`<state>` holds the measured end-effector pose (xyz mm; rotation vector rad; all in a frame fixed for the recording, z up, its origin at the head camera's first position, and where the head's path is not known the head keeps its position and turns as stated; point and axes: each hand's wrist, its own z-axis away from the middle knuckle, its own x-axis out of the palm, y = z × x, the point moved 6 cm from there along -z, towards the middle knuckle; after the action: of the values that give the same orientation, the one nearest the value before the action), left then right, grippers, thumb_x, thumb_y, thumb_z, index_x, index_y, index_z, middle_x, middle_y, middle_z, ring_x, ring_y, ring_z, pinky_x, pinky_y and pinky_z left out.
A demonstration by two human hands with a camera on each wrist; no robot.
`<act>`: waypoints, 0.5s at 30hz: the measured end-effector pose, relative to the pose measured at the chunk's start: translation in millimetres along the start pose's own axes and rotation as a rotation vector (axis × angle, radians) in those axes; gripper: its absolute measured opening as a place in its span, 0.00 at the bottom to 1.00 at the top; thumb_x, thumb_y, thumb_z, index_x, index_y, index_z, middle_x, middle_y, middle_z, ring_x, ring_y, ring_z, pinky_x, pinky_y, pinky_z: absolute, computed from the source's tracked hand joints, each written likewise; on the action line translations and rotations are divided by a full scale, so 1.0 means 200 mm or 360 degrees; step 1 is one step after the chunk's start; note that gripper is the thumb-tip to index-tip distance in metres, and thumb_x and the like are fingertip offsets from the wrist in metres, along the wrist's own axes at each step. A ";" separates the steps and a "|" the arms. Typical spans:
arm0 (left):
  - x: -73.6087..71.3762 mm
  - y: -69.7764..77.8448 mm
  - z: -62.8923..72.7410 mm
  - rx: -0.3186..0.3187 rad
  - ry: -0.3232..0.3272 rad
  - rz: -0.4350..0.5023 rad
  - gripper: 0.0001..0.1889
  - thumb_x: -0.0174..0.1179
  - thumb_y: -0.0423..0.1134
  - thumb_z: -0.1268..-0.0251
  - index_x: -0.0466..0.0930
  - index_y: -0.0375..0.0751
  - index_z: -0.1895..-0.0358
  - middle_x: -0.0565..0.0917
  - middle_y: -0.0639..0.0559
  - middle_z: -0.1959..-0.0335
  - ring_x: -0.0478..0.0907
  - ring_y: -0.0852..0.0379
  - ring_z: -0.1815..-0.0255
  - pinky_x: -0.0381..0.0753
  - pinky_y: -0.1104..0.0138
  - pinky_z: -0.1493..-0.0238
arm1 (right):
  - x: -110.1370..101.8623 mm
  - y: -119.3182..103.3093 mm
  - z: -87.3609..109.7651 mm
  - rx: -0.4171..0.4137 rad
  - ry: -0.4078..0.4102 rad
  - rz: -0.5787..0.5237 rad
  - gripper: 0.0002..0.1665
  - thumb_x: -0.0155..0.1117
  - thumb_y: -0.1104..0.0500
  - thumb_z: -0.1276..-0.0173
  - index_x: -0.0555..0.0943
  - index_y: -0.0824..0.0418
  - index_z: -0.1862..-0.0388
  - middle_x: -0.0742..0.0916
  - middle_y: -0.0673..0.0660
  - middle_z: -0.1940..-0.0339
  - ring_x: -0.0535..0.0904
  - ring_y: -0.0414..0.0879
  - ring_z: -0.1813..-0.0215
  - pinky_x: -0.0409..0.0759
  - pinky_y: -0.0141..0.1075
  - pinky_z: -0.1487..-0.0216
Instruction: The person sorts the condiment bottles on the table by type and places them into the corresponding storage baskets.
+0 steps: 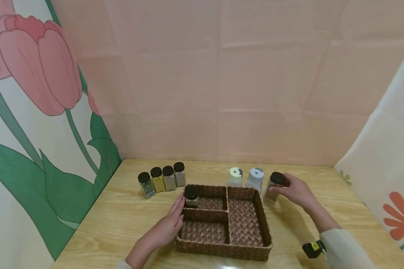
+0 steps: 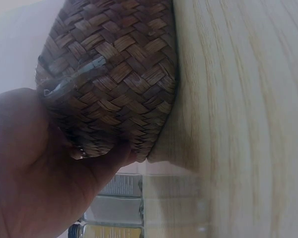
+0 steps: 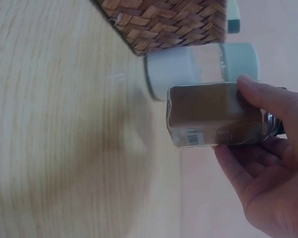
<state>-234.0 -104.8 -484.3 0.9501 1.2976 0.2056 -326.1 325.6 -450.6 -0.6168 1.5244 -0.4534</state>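
Note:
My right hand (image 1: 297,190) pinches a glass spice jar (image 3: 213,111) by its upper part, thumb on one side and fingers on the other. Brown powder fills this jar, which has a black lid (image 1: 277,178) and stands to the right of the woven basket (image 1: 222,248). Along the basket's left wall lies my left hand (image 1: 166,226), its fingers extended against the weave. Another black-lidded jar (image 1: 192,200) is in the basket's back left compartment, beside the left fingertips.
Several black-lidded spice jars, including a yellow one (image 1: 158,183), stand in a row at the back left. Two pale-capped containers, one with a greenish cap (image 1: 236,172) and one with a bluish cap (image 1: 256,173), are behind the basket. A pink curtain (image 1: 219,93) hangs behind the table.

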 end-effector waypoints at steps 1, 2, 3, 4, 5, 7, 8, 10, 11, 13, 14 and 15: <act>0.00 0.00 0.00 0.0001 0.0000 -0.0001 0.31 0.36 0.38 0.15 0.37 0.35 0.18 0.34 0.44 0.16 0.46 0.42 0.18 0.60 0.45 0.25 | -0.01 -0.01 0.00 -0.0001 0.0003 0.0001 0.42 0.71 0.38 0.35 0.75 0.67 0.36 0.83 0.73 0.42 0.77 0.72 0.41 0.82 0.57 0.52; 0.00 0.00 0.00 -0.0001 -0.0001 0.0003 0.31 0.36 0.38 0.15 0.37 0.35 0.18 0.34 0.44 0.16 0.46 0.42 0.18 0.60 0.45 0.25 | -0.01 -0.02 0.01 -0.0006 0.0008 0.0003 0.42 0.71 0.37 0.35 0.75 0.67 0.36 0.83 0.73 0.42 0.77 0.72 0.41 0.82 0.57 0.53; 0.00 0.00 0.00 -0.0003 0.0000 0.0007 0.31 0.36 0.38 0.15 0.37 0.36 0.18 0.34 0.45 0.16 0.46 0.42 0.18 0.60 0.45 0.25 | -0.02 -0.03 0.01 -0.0010 0.0013 0.0007 0.41 0.71 0.37 0.35 0.75 0.66 0.37 0.83 0.72 0.43 0.77 0.72 0.41 0.83 0.57 0.53; 0.00 0.00 0.00 -0.0004 0.0000 0.0010 0.31 0.36 0.38 0.15 0.37 0.36 0.18 0.34 0.44 0.16 0.46 0.42 0.18 0.59 0.45 0.25 | -0.02 -0.03 0.01 -0.0012 0.0019 0.0007 0.41 0.71 0.37 0.35 0.76 0.66 0.38 0.83 0.72 0.43 0.78 0.71 0.42 0.83 0.57 0.54; 0.00 0.00 0.00 -0.0005 0.0001 0.0012 0.31 0.36 0.38 0.15 0.37 0.36 0.18 0.34 0.44 0.16 0.46 0.42 0.18 0.59 0.45 0.25 | -0.03 -0.04 0.01 -0.0012 0.0027 0.0013 0.41 0.71 0.36 0.36 0.76 0.66 0.38 0.84 0.72 0.44 0.78 0.71 0.42 0.83 0.56 0.54; 0.00 0.00 0.00 -0.0002 0.0003 0.0012 0.31 0.36 0.37 0.15 0.37 0.35 0.18 0.34 0.42 0.16 0.46 0.42 0.18 0.59 0.45 0.25 | -0.03 -0.06 0.02 -0.0019 0.0038 0.0026 0.42 0.71 0.34 0.36 0.76 0.65 0.38 0.84 0.72 0.44 0.78 0.71 0.42 0.83 0.56 0.54; 0.00 0.00 0.00 -0.0005 0.0004 0.0015 0.31 0.37 0.38 0.15 0.37 0.36 0.18 0.34 0.43 0.16 0.46 0.42 0.18 0.59 0.45 0.25 | -0.04 -0.08 0.02 -0.0025 0.0039 0.0037 0.43 0.70 0.34 0.37 0.76 0.66 0.38 0.83 0.72 0.43 0.78 0.72 0.42 0.83 0.57 0.54; 0.00 0.00 0.00 -0.0004 0.0006 0.0014 0.31 0.37 0.37 0.15 0.37 0.36 0.18 0.34 0.43 0.16 0.46 0.42 0.18 0.59 0.45 0.25 | -0.05 -0.10 0.03 -0.0032 0.0042 0.0052 0.46 0.70 0.33 0.37 0.75 0.67 0.36 0.82 0.74 0.42 0.77 0.73 0.41 0.83 0.58 0.54; 0.00 0.00 0.00 -0.0005 0.0006 0.0012 0.31 0.37 0.38 0.15 0.37 0.36 0.18 0.34 0.44 0.16 0.46 0.42 0.18 0.59 0.45 0.25 | -0.05 -0.12 0.03 -0.0037 0.0045 0.0066 0.47 0.70 0.33 0.37 0.74 0.67 0.35 0.82 0.74 0.41 0.77 0.73 0.41 0.83 0.58 0.53; 0.00 0.01 0.00 -0.0004 0.0008 0.0011 0.31 0.37 0.38 0.15 0.37 0.36 0.18 0.34 0.45 0.16 0.46 0.42 0.18 0.59 0.45 0.25 | -0.06 -0.14 0.03 -0.0045 0.0044 0.0085 0.49 0.70 0.33 0.37 0.73 0.69 0.33 0.81 0.76 0.40 0.76 0.74 0.40 0.83 0.59 0.53; 0.00 0.01 0.00 -0.0003 0.0008 0.0011 0.31 0.37 0.38 0.15 0.37 0.36 0.18 0.33 0.45 0.16 0.45 0.42 0.18 0.58 0.45 0.25 | -0.06 -0.15 0.03 -0.0044 0.0043 0.0090 0.50 0.70 0.32 0.37 0.72 0.69 0.32 0.80 0.76 0.39 0.76 0.74 0.40 0.83 0.59 0.53; 0.00 0.01 0.00 0.0000 0.0009 0.0008 0.31 0.37 0.38 0.15 0.37 0.36 0.18 0.33 0.45 0.16 0.46 0.42 0.18 0.58 0.45 0.25 | -0.06 -0.16 0.04 -0.0041 0.0045 0.0095 0.50 0.70 0.32 0.37 0.72 0.70 0.32 0.80 0.76 0.39 0.76 0.74 0.40 0.83 0.59 0.53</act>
<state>-233.0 -104.5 -483.4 0.9535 1.3004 0.2122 -315.5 308.9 -420.5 -0.5858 1.5734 -0.3991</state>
